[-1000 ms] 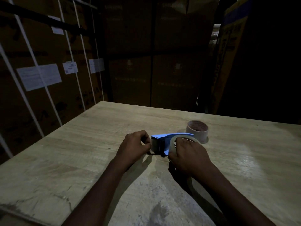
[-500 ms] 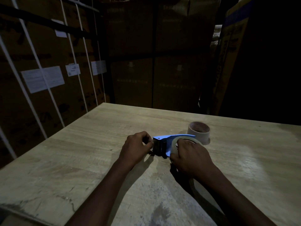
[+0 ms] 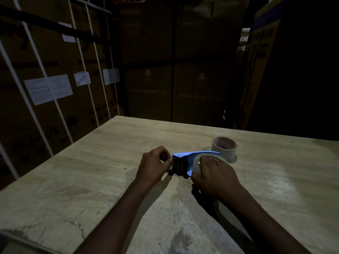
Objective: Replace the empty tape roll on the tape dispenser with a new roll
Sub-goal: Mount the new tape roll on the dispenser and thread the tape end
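**A:** Centre of the frame, low down: the blue metal tape dispenser with its black roller (image 3: 180, 162) sits on the pale wooden counter (image 3: 91, 180), and both hands are on it. The left hand (image 3: 153, 166) is curled in tight at the roller end, fingers pinched together, though I can't make out whether they have the tape's free end or just the frame.

**B:** And the right hand (image 3: 214, 176) lies over the translucent new roll of tape (image 3: 197, 160), fingers bent around its rim, the roll seated against the blue side plate. Just behind it, toward the right of centre, stands the bare cardboard core of the empty roll (image 3: 224, 147), apart from the dispenser and already off it.

**A:** So the swap looks nearly there. What worries you?

**B:** The threading. If the tape goes over the roller sticky side down, it grabs the roller and wrinkles. And it's dim; clear tape is easy to lose sight of, so the end could fold back onto itself.

**A:** There's a toothed blade somewhere at that end too, I'd guess, close to those left fingers.

**B:** Right, a slip there could nick a fingertip. And if the right hand lets off, the roll may not be fully on its hub and could pop loose.
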The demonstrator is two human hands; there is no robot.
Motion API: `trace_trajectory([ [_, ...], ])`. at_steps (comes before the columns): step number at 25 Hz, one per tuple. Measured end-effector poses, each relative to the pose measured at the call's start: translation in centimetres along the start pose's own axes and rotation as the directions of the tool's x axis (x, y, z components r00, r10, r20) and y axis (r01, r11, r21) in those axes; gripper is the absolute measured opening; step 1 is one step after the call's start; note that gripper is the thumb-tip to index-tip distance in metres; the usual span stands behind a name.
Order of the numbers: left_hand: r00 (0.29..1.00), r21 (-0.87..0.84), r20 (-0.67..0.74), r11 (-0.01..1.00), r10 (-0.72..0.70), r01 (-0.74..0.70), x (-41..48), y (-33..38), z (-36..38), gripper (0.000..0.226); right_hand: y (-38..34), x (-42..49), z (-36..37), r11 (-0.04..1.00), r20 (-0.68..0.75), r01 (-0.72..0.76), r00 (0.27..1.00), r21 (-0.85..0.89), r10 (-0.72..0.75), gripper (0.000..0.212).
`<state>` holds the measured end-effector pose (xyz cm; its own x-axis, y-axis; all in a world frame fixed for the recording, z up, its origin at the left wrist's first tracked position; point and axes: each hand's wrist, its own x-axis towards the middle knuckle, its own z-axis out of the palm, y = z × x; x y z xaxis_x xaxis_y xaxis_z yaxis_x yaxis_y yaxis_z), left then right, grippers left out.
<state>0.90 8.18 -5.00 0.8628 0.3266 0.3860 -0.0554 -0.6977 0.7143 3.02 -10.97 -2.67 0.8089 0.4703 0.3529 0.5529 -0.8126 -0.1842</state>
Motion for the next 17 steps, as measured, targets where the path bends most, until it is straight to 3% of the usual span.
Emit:
trace_trajectory([
  [17,1.000,-0.040,-0.010,0.999,-0.019,0.018,-0.03,-0.25,0.57,0.008,-0.29,-0.13,-0.21,1.000,0.009,-0.015,1.000,-0.008,0.015,0.023],
])
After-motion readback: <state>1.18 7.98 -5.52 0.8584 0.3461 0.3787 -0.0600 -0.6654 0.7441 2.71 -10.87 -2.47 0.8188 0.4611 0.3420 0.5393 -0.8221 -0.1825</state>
